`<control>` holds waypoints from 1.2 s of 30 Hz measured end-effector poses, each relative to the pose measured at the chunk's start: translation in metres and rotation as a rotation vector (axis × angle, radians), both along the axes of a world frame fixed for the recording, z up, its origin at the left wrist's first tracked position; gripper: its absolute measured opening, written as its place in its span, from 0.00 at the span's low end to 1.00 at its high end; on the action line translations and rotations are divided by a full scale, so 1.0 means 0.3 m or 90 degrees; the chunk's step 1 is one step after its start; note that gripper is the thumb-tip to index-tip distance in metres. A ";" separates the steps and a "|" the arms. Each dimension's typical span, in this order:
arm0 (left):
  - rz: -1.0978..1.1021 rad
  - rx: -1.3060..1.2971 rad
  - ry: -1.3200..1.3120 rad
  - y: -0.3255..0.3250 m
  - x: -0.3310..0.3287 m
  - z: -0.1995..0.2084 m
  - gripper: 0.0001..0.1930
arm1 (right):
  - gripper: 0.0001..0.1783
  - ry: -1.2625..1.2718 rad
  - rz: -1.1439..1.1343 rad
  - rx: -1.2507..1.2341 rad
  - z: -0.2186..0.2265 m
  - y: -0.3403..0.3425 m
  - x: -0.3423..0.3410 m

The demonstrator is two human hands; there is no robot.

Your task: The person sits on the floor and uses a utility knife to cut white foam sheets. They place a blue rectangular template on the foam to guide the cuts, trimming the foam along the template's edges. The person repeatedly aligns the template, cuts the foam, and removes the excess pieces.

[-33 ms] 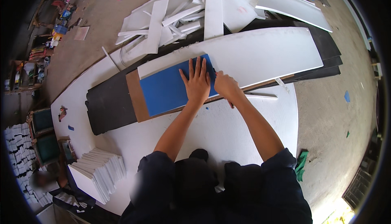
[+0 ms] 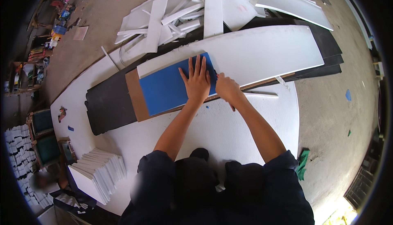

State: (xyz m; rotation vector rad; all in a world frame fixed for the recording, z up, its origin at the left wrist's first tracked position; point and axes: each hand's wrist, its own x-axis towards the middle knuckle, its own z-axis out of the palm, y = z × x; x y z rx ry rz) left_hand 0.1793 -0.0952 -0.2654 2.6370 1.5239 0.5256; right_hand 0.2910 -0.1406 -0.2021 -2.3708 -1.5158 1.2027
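Note:
A blue rectangular sheet (image 2: 159,86) lies on a long white foam board (image 2: 270,49), near the board's left end. My left hand (image 2: 197,85) presses flat on the blue sheet near its right end, fingers spread and pointing away from me. My right hand (image 2: 227,88) is closed round a utility knife (image 2: 233,108) at the sheet's right edge. Most of the knife is hidden in my fist; the tail of its handle shows below the hand, and its dark tip is close to the edge. Beneath the board are a brown board (image 2: 136,98) and black sheets (image 2: 108,104).
White foam offcuts (image 2: 176,20) are heaped beyond the board. A stack of cut white panels (image 2: 98,174) stands at lower left, with a person (image 2: 45,182) beside it. A white strip (image 2: 262,95) lies right of my forearm. A green cloth (image 2: 303,164) rests on the floor.
The whole view has shifted very slightly. Both hands keep nearly the same place on the blue sheet and at its right edge.

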 end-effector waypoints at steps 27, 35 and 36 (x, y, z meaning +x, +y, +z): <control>-0.009 0.025 0.016 0.004 -0.002 -0.007 0.23 | 0.12 -0.205 0.048 0.169 -0.121 -0.353 -0.061; -0.009 -0.030 0.031 0.000 0.010 0.016 0.23 | 0.12 -0.125 -0.023 0.216 -0.054 0.035 0.025; -0.009 -0.035 0.041 0.003 0.009 0.017 0.23 | 0.10 -0.144 -0.014 0.237 -0.070 0.064 0.022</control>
